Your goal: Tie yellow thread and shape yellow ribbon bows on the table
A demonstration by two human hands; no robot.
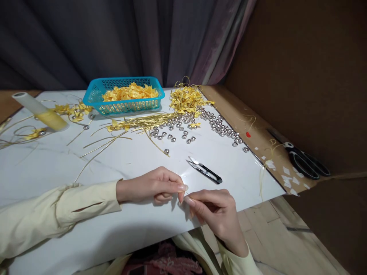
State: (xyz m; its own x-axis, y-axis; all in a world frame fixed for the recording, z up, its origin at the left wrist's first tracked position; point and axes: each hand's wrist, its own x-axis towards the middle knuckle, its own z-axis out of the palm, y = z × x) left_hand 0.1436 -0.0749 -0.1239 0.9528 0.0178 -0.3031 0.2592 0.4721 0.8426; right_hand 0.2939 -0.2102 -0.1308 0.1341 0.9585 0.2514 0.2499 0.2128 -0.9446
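Observation:
Near the front of the white table (137, 225), my left hand (159, 185) is closed, with thumb and forefinger pinched together. My right hand (216, 210) pinches close beside it, fingertips almost touching the left ones. A thin, pale sliver shows between the two pinches; what it is, I cannot make out. Just beyond my hands lie thread snips (205, 170) with black handles, blades pointing away to the left. Farther off, many silver beads (220, 126) are scattered around a bundle of gold cords (149, 121) and a heap of yellow ribbon pieces (186, 99).
A blue plastic basket (123, 108) of yellow pieces stands at the back. A tube of yellow thread (51, 118) leans at the left among corded yellow ribbons (77, 110). Black-handled scissors (306, 162) and paper scraps (286, 172) lie on brown cardboard (229, 100) at the right.

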